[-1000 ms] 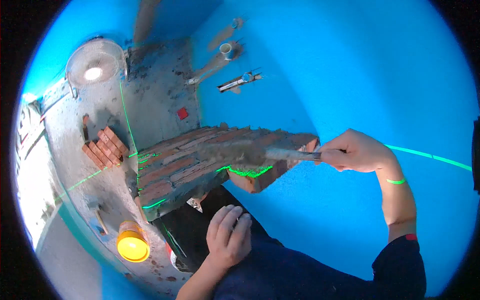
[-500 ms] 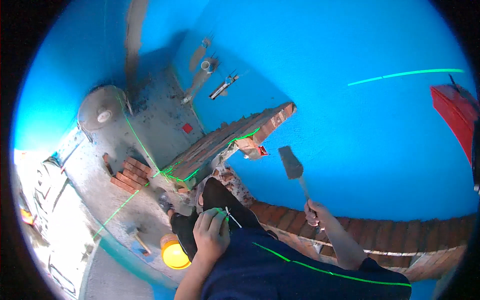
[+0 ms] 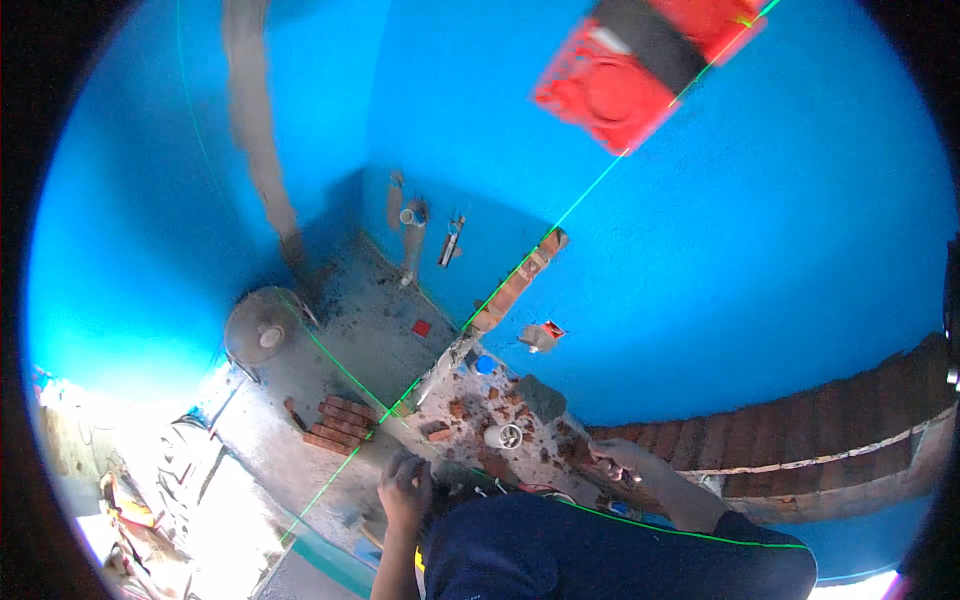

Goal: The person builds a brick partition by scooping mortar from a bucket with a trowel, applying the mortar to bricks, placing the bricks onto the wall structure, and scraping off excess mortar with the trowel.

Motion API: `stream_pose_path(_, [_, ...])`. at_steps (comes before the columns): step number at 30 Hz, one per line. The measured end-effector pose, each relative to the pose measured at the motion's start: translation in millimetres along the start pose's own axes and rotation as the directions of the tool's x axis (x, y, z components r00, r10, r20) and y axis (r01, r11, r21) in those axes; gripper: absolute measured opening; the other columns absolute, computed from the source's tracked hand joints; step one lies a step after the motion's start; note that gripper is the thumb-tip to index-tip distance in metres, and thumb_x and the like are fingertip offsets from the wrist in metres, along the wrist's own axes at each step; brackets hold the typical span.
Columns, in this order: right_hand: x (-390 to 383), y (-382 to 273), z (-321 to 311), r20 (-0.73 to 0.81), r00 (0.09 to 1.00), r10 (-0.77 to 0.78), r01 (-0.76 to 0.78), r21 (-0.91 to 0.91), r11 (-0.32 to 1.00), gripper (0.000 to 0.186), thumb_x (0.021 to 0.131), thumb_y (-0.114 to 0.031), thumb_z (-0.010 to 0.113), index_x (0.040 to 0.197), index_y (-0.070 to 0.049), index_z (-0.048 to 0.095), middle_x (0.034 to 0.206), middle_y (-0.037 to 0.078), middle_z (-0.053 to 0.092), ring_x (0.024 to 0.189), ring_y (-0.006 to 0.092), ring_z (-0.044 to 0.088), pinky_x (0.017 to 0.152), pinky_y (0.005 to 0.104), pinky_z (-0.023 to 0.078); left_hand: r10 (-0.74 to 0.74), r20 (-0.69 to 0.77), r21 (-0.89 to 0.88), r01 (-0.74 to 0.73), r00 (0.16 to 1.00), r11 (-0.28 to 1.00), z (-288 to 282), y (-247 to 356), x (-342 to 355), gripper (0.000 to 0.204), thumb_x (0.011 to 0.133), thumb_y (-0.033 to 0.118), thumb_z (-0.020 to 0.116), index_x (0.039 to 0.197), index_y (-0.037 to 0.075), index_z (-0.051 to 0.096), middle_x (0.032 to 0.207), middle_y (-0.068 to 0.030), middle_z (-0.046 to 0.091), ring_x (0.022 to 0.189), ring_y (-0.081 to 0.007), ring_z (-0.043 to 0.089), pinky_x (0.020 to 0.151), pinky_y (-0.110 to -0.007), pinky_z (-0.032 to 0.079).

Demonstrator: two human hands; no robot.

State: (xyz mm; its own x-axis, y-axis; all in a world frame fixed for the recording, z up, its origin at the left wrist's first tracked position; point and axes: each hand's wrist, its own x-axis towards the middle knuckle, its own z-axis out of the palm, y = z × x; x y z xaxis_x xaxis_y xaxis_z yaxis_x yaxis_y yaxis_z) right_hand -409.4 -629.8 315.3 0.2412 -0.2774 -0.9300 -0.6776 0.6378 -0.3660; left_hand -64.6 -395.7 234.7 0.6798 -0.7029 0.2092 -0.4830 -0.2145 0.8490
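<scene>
My right hand (image 3: 620, 461) is closed around the handle of a trowel. The trowel's grey, mortar-smeared blade (image 3: 543, 398) points up and left, over rubble beside the blue wall. Close to my body, my left hand (image 3: 405, 490) has its fingers curled in; anything inside them is hidden. Ahead of both hands a narrow brick partition (image 3: 508, 296) stands against the blue wall, with a green laser line along its edge. A stack of bricks (image 3: 343, 424) lies on the floor left of the partition.
A round fan (image 3: 260, 328) stands on the concrete floor at the left. A white pipe end (image 3: 509, 437) rises from the rubble. Low brickwork (image 3: 800, 440) runs along the right. A blurred red object with a black band (image 3: 612, 95) is at the top.
My view has swung right, now lining up with the partition. The trowel has dropped from in front of the blue wall to over the rubble. My left hand has moved away from my waist.
</scene>
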Motion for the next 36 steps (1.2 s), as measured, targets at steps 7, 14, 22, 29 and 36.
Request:
stream_pose_path(7, [28.0,72.6,-8.1,-0.045,0.991,0.128,-0.129,-0.030,0.991,0.029,0.097,-0.036,0.058,0.086,-0.009,0.057,0.063,0.000,0.042,0.050,0.0126,0.032,0.048,0.0315,0.028,0.003,0.019,0.007,-0.003,1.000,1.000,23.2,31.1,-25.8,0.010,0.073,0.003,0.072,0.082,0.004,0.066,0.086,-0.0131,0.065,0.079,-0.0322,0.064,0.069,-0.040,0.052])
stream_pose_path(14, [49.2,162.4,-25.2,-0.063,0.975,-0.212,0.212,-0.002,0.977,0.033,0.093,-0.040,0.063,0.082,-0.009,0.058,0.061,0.001,0.048,0.050,0.0117,0.042,0.047,0.0299,0.033,0.125,0.193,0.030,-0.133,0.973,0.991,52.4,64.6,-34.9,0.008,0.076,0.006,0.071,0.081,0.005,0.065,0.083,-0.0122,0.065,0.076,-0.0317,0.063,0.067,-0.039,0.052])
stream_pose_path(22, [43.4,165.9,-23.9,-0.225,0.946,-0.232,0.262,0.113,0.959,0.032,0.094,-0.036,0.062,0.078,-0.008,0.060,0.062,0.002,0.054,0.050,0.0102,0.048,0.045,0.0281,0.035,0.252,0.249,-0.022,-0.255,0.935,0.967,57.2,90.9,-19.5,0.007,0.076,0.003,0.070,0.081,0.003,0.065,0.083,-0.0124,0.066,0.077,-0.0316,0.064,0.069,-0.039,0.052])
stream_pose_path(29, [36.8,109.5,-0.1,-0.275,0.917,-0.288,0.370,0.323,0.871,0.037,0.099,-0.037,0.052,0.077,-0.007,0.052,0.058,0.002,0.048,0.041,0.0129,0.041,0.040,0.0313,0.032,0.126,0.279,0.055,-0.147,0.952,0.988,42.7,79.8,-39.4,0.005,0.077,0.003,0.070,0.080,0.001,0.067,0.081,-0.0139,0.066,0.079,-0.0300,0.065,0.071,-0.037,0.052])
stream_pose_path(36, [84.5,50.2,44.7,-0.290,0.850,-0.440,0.518,0.612,0.597,0.042,0.099,-0.043,0.050,0.072,-0.011,0.046,0.055,0.002,0.042,0.040,0.0133,0.036,0.038,0.0297,0.029,0.008,0.248,0.129,-0.042,0.969,0.991,17.4,76.8,-65.8,0.008,0.080,0.006,0.073,0.075,0.001,0.068,0.082,-0.0123,0.068,0.078,-0.0254,0.066,0.073,-0.034,0.051])
